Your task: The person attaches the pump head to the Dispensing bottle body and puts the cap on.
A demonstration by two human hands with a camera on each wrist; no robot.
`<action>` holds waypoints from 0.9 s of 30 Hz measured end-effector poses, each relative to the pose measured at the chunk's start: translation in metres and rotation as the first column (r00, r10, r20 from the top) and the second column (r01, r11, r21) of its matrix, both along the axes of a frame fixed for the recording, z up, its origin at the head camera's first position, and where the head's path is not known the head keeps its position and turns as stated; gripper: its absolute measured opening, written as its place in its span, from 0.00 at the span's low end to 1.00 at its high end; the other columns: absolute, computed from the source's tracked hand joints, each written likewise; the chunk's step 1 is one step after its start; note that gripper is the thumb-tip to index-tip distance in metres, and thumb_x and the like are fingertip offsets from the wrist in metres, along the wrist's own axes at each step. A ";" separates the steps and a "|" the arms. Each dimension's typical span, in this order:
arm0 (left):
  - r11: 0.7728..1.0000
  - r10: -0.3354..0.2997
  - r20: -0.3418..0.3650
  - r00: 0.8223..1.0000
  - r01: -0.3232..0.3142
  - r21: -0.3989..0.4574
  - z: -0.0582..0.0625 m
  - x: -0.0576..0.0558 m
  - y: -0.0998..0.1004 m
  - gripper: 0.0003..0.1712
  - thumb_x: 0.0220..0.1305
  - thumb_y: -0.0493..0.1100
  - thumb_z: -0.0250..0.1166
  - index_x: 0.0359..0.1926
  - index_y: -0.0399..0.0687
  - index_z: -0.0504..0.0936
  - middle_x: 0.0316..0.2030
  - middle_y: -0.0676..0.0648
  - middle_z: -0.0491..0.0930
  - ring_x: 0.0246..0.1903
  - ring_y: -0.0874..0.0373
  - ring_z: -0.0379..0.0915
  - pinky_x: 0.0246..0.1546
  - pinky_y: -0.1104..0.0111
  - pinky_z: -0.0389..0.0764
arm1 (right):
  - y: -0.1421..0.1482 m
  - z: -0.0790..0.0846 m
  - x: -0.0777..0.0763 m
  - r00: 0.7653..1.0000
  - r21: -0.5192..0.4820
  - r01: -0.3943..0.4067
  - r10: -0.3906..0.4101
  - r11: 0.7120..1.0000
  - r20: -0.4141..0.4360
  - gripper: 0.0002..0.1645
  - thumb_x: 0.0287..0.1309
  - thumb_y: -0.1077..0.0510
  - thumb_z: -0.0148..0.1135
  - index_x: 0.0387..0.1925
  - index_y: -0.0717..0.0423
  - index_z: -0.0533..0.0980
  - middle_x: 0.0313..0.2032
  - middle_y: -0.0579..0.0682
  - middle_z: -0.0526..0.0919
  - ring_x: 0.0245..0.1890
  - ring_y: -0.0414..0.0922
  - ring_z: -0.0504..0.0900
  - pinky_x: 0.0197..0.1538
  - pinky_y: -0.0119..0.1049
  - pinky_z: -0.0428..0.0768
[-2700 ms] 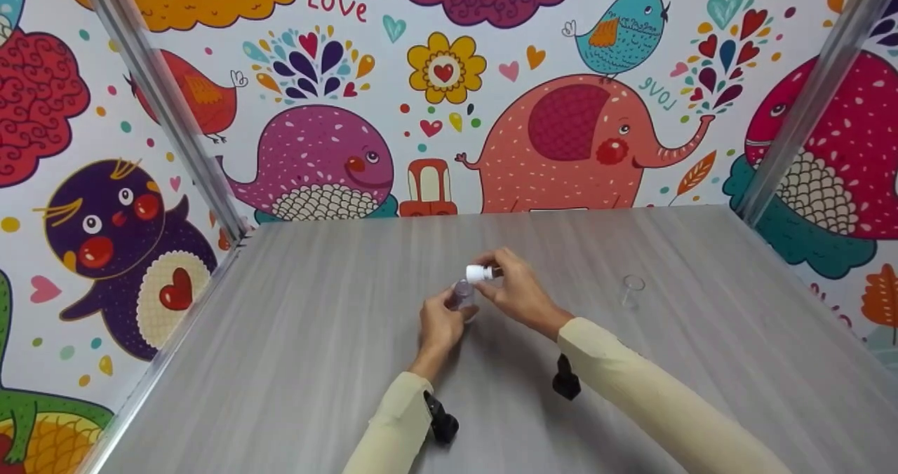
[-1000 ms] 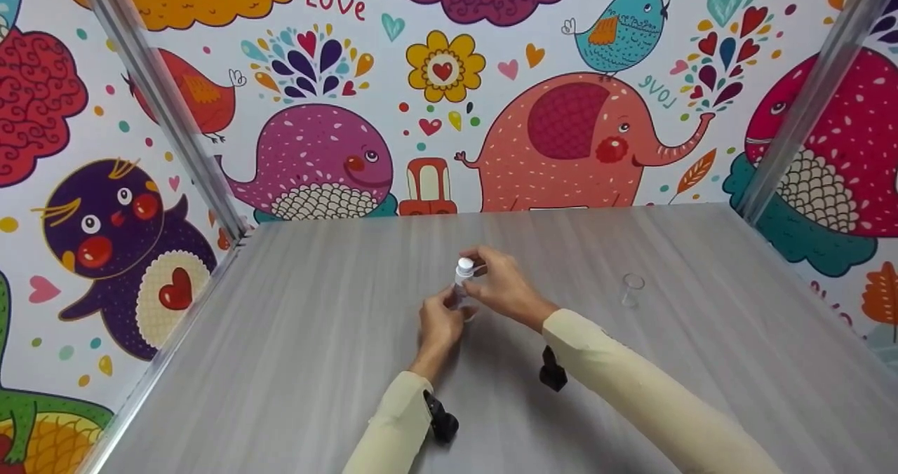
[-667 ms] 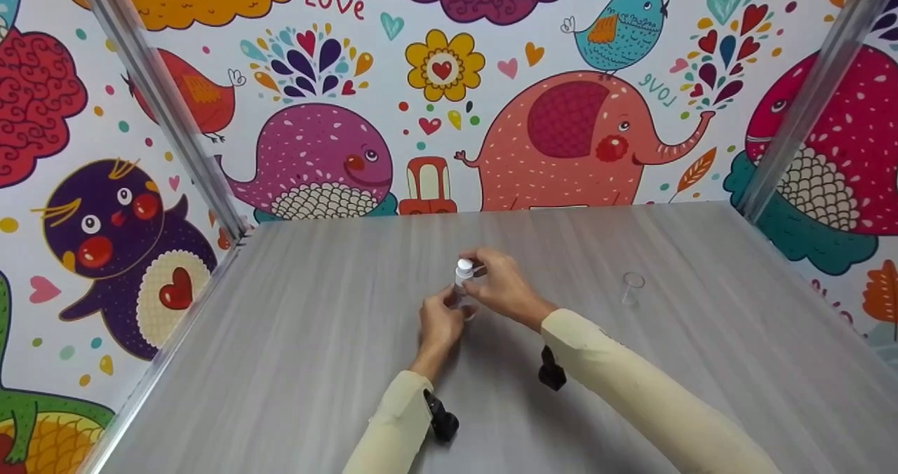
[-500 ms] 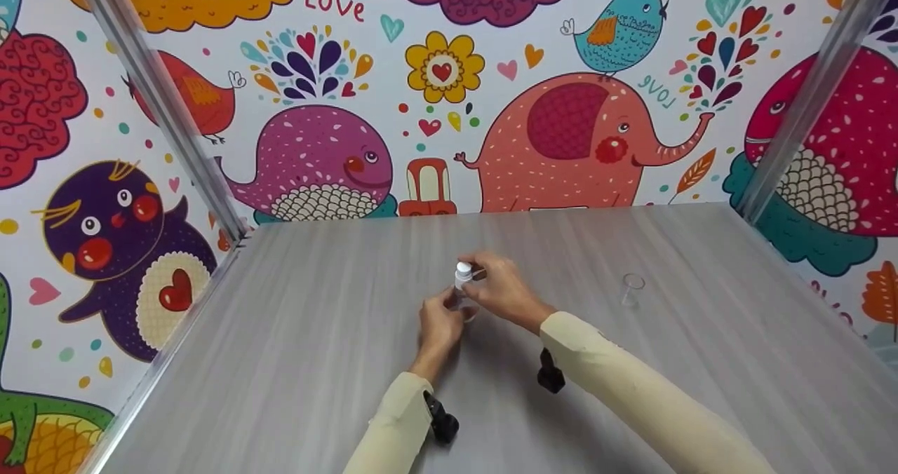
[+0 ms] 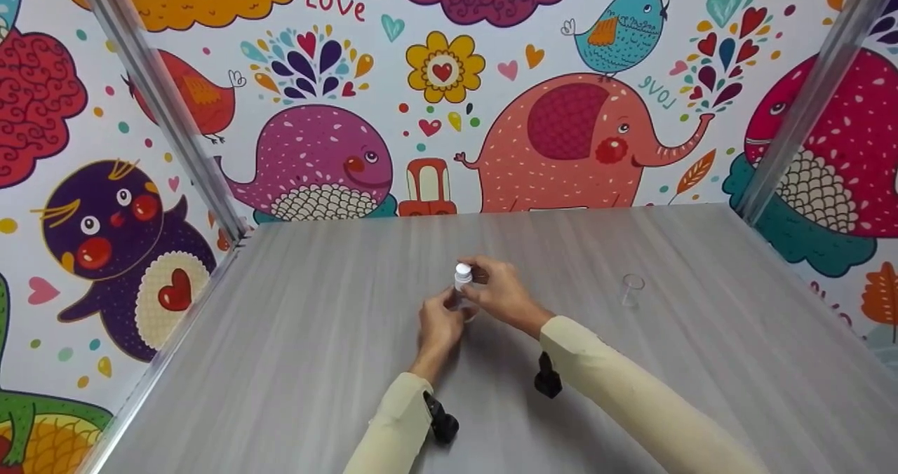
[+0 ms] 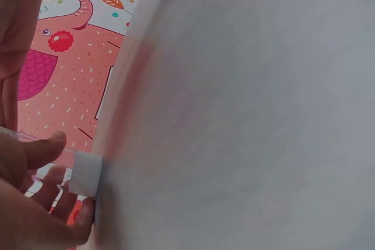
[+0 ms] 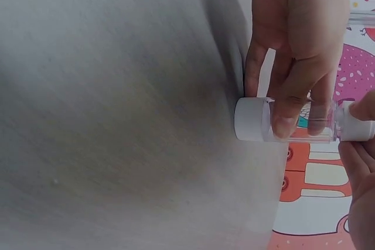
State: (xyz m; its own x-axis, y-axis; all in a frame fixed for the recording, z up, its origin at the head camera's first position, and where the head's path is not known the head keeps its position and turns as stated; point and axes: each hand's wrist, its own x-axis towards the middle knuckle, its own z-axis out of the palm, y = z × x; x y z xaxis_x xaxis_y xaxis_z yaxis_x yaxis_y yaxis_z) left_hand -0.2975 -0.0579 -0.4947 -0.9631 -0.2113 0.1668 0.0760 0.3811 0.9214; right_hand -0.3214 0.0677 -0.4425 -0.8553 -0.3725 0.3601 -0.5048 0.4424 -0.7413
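A clear cylindrical bottle stands upright on the table, its white base (image 7: 251, 120) at the tabletop. My left hand (image 5: 440, 320) holds its body low down, thumb and fingers round the clear wall (image 7: 302, 122). On the neck sits a stepped white pump top (image 5: 463, 272). My right hand (image 5: 506, 293) pinches that top between thumb and fingers from the right side. The left wrist view shows the white base (image 6: 87, 174) below the left fingers. Much of the bottle is hidden by the hands in the head view.
A clear, open-rimmed cap or cup (image 5: 633, 290) stands on the grey wood-grain table (image 5: 316, 362), to the right of the hands. Behind the table rises a wall (image 5: 435, 11) printed with cartoon animals, and metal posts (image 5: 807, 102) stand at the corners.
The right hand has brought the white pump top, earlier held sideways beside the open neck, upright onto the bottle. Since then the right hand has turned and lowered slightly. The left hand stays put.
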 end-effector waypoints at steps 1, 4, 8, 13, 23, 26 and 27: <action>1.000 0.001 -0.004 1.000 -0.001 0.002 0.000 0.000 0.000 0.23 0.51 0.33 0.72 0.52 0.43 0.86 0.43 0.40 0.89 0.44 0.50 0.84 0.46 0.59 0.82 | 0.000 -0.001 0.000 1.000 -0.014 0.000 0.000 1.000 0.003 0.25 0.57 0.70 0.67 0.57 0.65 0.76 0.51 0.61 0.85 0.53 0.53 0.85 0.55 0.40 0.82; 1.000 0.009 -0.007 1.000 -0.009 -0.009 0.000 0.001 0.000 0.23 0.52 0.32 0.72 0.52 0.43 0.86 0.44 0.39 0.88 0.46 0.49 0.84 0.47 0.58 0.83 | 0.000 -0.002 0.000 1.000 -0.034 0.010 -0.010 0.999 0.019 0.24 0.57 0.69 0.67 0.57 0.66 0.77 0.51 0.61 0.85 0.53 0.54 0.86 0.55 0.42 0.82; 1.000 0.021 -0.007 1.000 -0.021 -0.022 0.000 0.001 0.000 0.25 0.52 0.33 0.72 0.55 0.43 0.85 0.47 0.39 0.88 0.48 0.48 0.84 0.50 0.55 0.81 | 0.000 -0.003 0.001 0.999 -0.035 0.035 -0.034 0.999 0.029 0.24 0.57 0.67 0.69 0.56 0.64 0.77 0.50 0.60 0.86 0.52 0.54 0.86 0.55 0.45 0.83; 0.999 0.035 -0.001 0.999 -0.035 -0.014 0.000 0.001 0.001 0.26 0.52 0.33 0.72 0.55 0.43 0.85 0.46 0.39 0.88 0.47 0.48 0.84 0.50 0.55 0.81 | 0.001 -0.005 0.001 0.998 -0.046 0.053 -0.051 0.998 0.037 0.24 0.57 0.64 0.70 0.56 0.63 0.78 0.48 0.59 0.86 0.50 0.53 0.86 0.54 0.44 0.83; 0.999 0.042 0.013 0.999 -0.042 -0.001 0.000 0.000 0.002 0.25 0.51 0.31 0.72 0.54 0.42 0.85 0.44 0.39 0.88 0.46 0.48 0.84 0.49 0.56 0.82 | 0.003 -0.007 0.001 0.999 -0.084 0.033 -0.029 0.996 0.046 0.30 0.55 0.60 0.73 0.59 0.65 0.75 0.53 0.60 0.84 0.55 0.55 0.83 0.59 0.48 0.80; 1.000 0.028 0.000 1.000 -0.028 0.000 -0.001 -0.001 0.001 0.26 0.51 0.30 0.71 0.55 0.40 0.85 0.46 0.38 0.88 0.48 0.47 0.84 0.51 0.55 0.82 | 0.003 -0.004 0.002 0.999 -0.108 0.020 -0.015 0.994 0.049 0.30 0.55 0.63 0.72 0.60 0.65 0.74 0.56 0.60 0.82 0.58 0.57 0.81 0.62 0.51 0.78; 1.000 0.024 -0.006 1.000 -0.024 -0.003 -0.001 -0.001 0.001 0.26 0.51 0.30 0.71 0.55 0.40 0.84 0.46 0.38 0.88 0.49 0.47 0.84 0.51 0.55 0.81 | 0.003 -0.003 0.002 0.999 -0.110 0.014 -0.009 0.994 0.045 0.30 0.56 0.64 0.71 0.60 0.64 0.74 0.57 0.60 0.82 0.59 0.57 0.81 0.62 0.51 0.77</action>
State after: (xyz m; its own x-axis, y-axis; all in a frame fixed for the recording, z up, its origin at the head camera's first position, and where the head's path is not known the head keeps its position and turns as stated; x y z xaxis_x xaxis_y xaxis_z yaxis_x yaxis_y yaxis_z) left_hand -0.2982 -0.0569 -0.4956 -0.9568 -0.2339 0.1729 0.0719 0.3858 0.9198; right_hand -0.3190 0.0703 -0.4456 -0.8754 -0.3231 0.3595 -0.4654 0.3625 -0.8074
